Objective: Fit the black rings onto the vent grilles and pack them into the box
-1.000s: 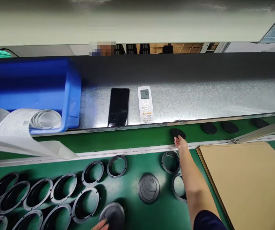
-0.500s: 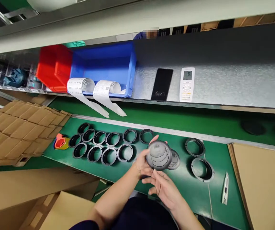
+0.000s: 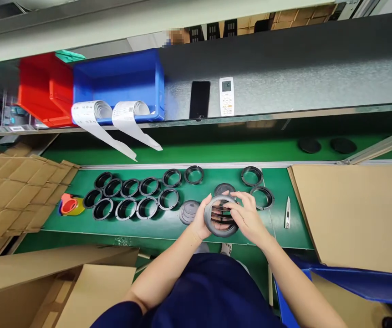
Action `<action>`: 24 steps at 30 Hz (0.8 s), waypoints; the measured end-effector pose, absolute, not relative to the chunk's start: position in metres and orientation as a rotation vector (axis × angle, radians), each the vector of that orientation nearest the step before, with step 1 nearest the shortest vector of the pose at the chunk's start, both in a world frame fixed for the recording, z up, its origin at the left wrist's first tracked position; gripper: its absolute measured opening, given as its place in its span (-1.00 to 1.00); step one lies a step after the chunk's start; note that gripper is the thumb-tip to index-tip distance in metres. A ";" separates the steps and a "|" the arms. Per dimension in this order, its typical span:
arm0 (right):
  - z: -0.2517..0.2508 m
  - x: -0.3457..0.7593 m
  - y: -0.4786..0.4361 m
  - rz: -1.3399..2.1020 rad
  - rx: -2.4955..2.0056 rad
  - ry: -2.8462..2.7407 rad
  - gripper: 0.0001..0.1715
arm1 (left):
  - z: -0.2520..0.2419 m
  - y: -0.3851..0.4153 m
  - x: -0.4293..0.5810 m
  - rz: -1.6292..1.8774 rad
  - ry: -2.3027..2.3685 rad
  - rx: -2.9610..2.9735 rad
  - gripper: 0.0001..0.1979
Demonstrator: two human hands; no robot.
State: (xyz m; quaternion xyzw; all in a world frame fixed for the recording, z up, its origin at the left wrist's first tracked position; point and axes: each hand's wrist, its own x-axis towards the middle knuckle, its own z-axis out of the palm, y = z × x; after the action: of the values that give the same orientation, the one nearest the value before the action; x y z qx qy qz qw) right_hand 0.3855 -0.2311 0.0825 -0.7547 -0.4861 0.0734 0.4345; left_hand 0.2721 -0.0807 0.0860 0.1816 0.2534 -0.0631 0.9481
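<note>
A round black air vent (image 3: 223, 233) with curved slats is held up in front of my body, its slats tilted so that gaps show between them. My left hand (image 3: 201, 220) grips its rim from the left. My right hand (image 3: 250, 217) curls over the upper right side, fingertips on the rim and the slats. A second air vent (image 3: 189, 212), slats closed, lies on the bench just left of my left hand. Behind the held one lies another round black piece (image 3: 224, 187), partly covered by my right hand.
Several black rings (image 3: 147, 207) stand in rows at left; two more black rings (image 3: 262, 197) lie right, near a utility knife (image 3: 287, 212). Flat cardboard (image 3: 353, 214) covers the bench's right end. The shelf above carries a blue bin (image 3: 119, 82), label rolls, a phone (image 3: 200, 99) and a remote (image 3: 226, 96).
The held vent's slats have gone from closed to open. My right hand has risen from below the vent to its upper right. The camera view has shifted.
</note>
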 end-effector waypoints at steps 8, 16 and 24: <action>0.084 0.376 -0.262 0.320 -1.764 -1.125 -0.48 | 0.086 -0.111 0.268 -0.153 0.583 0.429 -0.39; 0.081 0.372 -0.285 0.385 -1.694 -0.914 -0.39 | 0.098 -0.125 0.279 -0.156 0.577 0.427 -0.36; 0.057 0.359 -0.286 0.249 -1.821 -1.280 -0.40 | 0.086 -0.121 0.279 -0.073 0.693 0.334 -0.50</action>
State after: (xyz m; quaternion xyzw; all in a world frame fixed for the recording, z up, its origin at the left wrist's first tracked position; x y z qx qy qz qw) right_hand 0.3588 -0.2858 0.0572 -0.7319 -0.5143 0.0999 0.4357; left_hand 0.2791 -0.1207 0.0861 0.1629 0.3379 -0.0356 0.9263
